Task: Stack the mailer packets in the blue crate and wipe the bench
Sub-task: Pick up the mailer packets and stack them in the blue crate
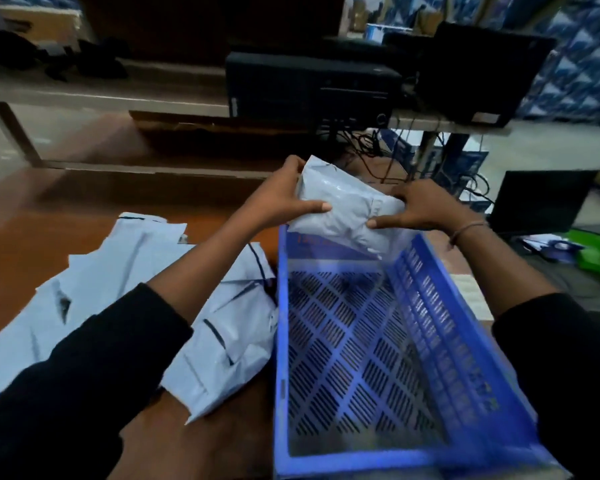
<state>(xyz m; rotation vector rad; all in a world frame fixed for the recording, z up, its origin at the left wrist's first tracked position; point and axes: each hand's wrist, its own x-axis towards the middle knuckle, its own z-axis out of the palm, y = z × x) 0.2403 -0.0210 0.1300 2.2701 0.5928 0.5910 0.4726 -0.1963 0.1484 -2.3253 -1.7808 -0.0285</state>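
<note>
Both hands grip one grey mailer packet [340,206] over the far end of the blue crate [361,341]: the left hand [281,199] curls round its left edge, the right hand [420,209] pinches its right side. More packets [125,299] lie heaped on the brown counter [32,230], touching the crate's left wall.

sleeves: black, long, pushed up both forearms | right wrist: thin band [466,229] | hands: bare
</note>
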